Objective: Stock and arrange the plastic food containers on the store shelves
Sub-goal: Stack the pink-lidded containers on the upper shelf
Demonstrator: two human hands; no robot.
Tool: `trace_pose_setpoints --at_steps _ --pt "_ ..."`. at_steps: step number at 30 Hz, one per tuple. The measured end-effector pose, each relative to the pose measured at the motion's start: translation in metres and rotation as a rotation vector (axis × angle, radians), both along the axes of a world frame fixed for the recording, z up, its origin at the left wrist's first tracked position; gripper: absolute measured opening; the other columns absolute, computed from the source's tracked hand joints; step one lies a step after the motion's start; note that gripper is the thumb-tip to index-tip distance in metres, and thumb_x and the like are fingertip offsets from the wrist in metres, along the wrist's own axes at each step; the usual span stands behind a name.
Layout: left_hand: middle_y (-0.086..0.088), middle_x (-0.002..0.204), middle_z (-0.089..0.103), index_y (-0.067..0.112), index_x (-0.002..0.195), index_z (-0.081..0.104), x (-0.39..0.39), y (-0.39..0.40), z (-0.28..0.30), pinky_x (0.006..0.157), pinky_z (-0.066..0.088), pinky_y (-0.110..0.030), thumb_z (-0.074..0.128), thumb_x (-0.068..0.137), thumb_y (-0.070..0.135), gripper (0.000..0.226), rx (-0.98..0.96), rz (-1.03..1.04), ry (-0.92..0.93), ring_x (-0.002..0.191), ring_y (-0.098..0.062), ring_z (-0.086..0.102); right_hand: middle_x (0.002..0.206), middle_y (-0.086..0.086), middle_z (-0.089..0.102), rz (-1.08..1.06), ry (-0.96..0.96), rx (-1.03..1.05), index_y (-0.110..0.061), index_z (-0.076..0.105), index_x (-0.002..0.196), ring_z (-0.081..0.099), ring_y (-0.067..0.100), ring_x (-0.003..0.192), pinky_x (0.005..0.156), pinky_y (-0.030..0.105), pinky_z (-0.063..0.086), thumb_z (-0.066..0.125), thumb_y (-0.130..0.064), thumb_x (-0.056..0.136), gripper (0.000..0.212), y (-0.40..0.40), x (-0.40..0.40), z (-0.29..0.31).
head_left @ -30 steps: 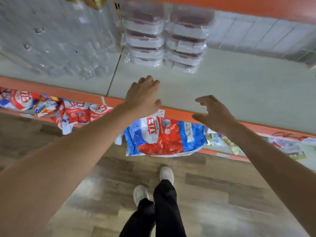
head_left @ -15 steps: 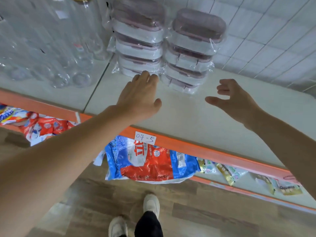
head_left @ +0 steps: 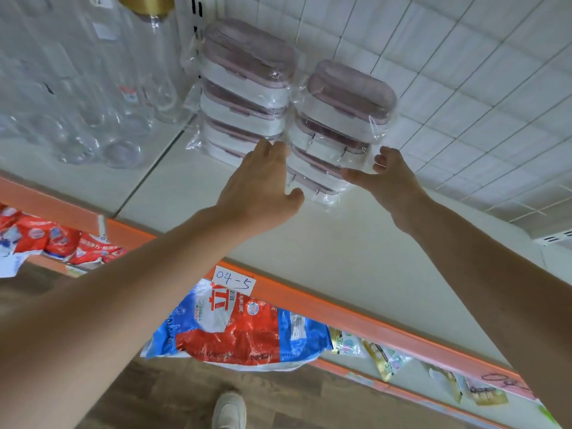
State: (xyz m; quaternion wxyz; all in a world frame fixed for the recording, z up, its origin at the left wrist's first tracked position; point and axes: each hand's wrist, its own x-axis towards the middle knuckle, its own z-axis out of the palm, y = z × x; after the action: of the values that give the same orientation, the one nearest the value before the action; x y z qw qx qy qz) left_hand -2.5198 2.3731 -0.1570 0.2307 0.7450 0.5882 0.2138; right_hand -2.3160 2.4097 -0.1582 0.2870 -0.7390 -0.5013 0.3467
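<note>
1. Both hands reach for the right stack of containers [head_left: 337, 131] on the white shelf [head_left: 340, 243]: the left hand [head_left: 260, 187] has its fingers straight and together, tips at the gap between the two stacks, thumb spread.
2. Right hand [head_left: 390, 178] is at the stack's right side, thumb stretched toward the wrapping, fingers loosely curled, gripping nothing.
3. Left stack of containers [head_left: 244, 88], also film-wrapped with pinkish lids, stands touching the right one against the tiled wall [head_left: 464, 72].
4. Clear glass bottles [head_left: 93, 88] crowd the shelf's left part.
5. Red-and-blue bags [head_left: 235, 332] lie on the shelf below, under a paper tag [head_left: 234, 280] reading "04-5".
</note>
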Motion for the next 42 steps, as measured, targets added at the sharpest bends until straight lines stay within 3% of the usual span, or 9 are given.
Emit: trace_pose_setpoints --at_steps 7,11,17,19,22,26,32,38,42 --pt "-0.005 0.127 0.044 0.012 0.134 0.039 -0.008 -0.005 -0.025 0.082 0.032 -0.024 0.060 0.086 0.025 0.054 0.037 -0.038 -0.046 0.116 -0.020 0.048 0.143 0.002 0.038 -0.026 0.170 -0.033 -0.013 0.028 0.143 0.037 0.015 0.131 0.094 0.027 0.031 0.080 -0.024 0.073 0.088 0.004 0.005 -0.047" --pt "-0.005 0.122 0.045 0.012 0.130 0.040 -0.014 0.001 -0.034 0.080 0.036 -0.026 0.060 0.086 0.026 0.051 0.079 -0.063 -0.007 0.111 -0.020 0.049 0.111 -0.003 0.056 -0.003 0.303 0.026 -0.009 0.044 0.123 0.052 0.017 0.108 0.087 0.028 0.043 0.081 -0.011 0.069 0.066 0.010 -0.004 -0.062" --pt "-0.002 0.125 0.044 0.013 0.134 0.037 -0.012 0.002 -0.042 0.083 0.034 -0.024 0.059 0.087 0.028 0.054 0.112 -0.093 0.002 0.114 -0.017 0.047 0.116 0.011 0.063 -0.012 0.287 0.078 -0.011 0.049 0.126 0.061 0.027 0.106 0.077 0.036 0.051 0.087 -0.015 0.062 0.074 0.017 -0.009 -0.077" --pt "-0.002 0.126 0.043 0.013 0.134 0.038 -0.011 0.001 -0.043 0.082 0.032 -0.021 0.059 0.087 0.028 0.054 0.119 -0.094 0.000 0.116 -0.017 0.047 0.107 0.008 0.063 -0.031 0.240 0.058 -0.010 0.050 0.115 0.062 0.025 0.098 0.077 0.038 0.053 0.088 -0.019 0.060 0.068 0.014 -0.007 -0.077" --pt "-0.004 0.127 0.041 0.012 0.133 0.038 -0.011 -0.006 -0.042 0.081 0.028 -0.019 0.060 0.086 0.027 0.054 0.125 -0.083 -0.004 0.117 -0.019 0.045 0.081 -0.007 0.049 -0.032 0.209 0.060 -0.021 0.043 0.089 0.050 0.013 0.074 0.056 0.022 0.041 0.088 -0.023 0.060 0.053 -0.004 -0.009 -0.076" --pt "-0.010 0.125 0.034 0.006 0.129 0.037 -0.012 -0.022 -0.035 0.081 0.030 -0.022 0.066 0.083 0.027 0.058 0.181 -0.020 -0.005 0.114 -0.024 0.042 0.096 -0.012 0.053 -0.024 0.211 0.061 -0.018 0.044 0.120 0.053 0.006 0.086 0.063 0.019 0.040 0.088 -0.024 0.060 0.074 -0.040 -0.015 -0.075" --pt "-0.016 0.124 0.031 -0.002 0.123 0.037 -0.016 -0.039 -0.021 0.097 0.033 -0.028 0.075 0.071 0.029 0.072 0.266 0.053 -0.008 0.121 -0.028 0.032 0.110 -0.007 0.058 -0.055 0.213 0.074 -0.024 0.037 0.126 0.056 0.017 0.104 0.081 0.030 0.046 0.088 -0.024 0.060 0.084 -0.084 -0.024 -0.078" --pt "-0.008 0.143 0.021 0.005 0.144 0.017 -0.013 -0.043 -0.004 0.099 0.023 -0.012 0.076 0.073 0.038 0.099 0.192 0.007 -0.209 0.128 -0.010 0.028 0.125 0.007 0.053 -0.075 0.122 0.039 -0.019 0.034 0.134 0.052 0.025 0.112 0.093 0.038 0.044 0.086 -0.026 0.064 0.087 -0.115 -0.024 -0.074" --pt "-0.004 0.156 0.013 0.012 0.151 0.006 -0.001 -0.042 0.008 0.113 0.024 -0.027 0.070 0.077 0.047 0.104 0.036 -0.036 -0.298 0.142 -0.014 0.021 0.143 0.006 0.040 0.002 -0.034 -0.018 -0.016 0.020 0.146 0.046 0.026 0.123 0.103 0.036 0.038 0.080 -0.021 0.073 0.094 -0.134 -0.013 -0.054"
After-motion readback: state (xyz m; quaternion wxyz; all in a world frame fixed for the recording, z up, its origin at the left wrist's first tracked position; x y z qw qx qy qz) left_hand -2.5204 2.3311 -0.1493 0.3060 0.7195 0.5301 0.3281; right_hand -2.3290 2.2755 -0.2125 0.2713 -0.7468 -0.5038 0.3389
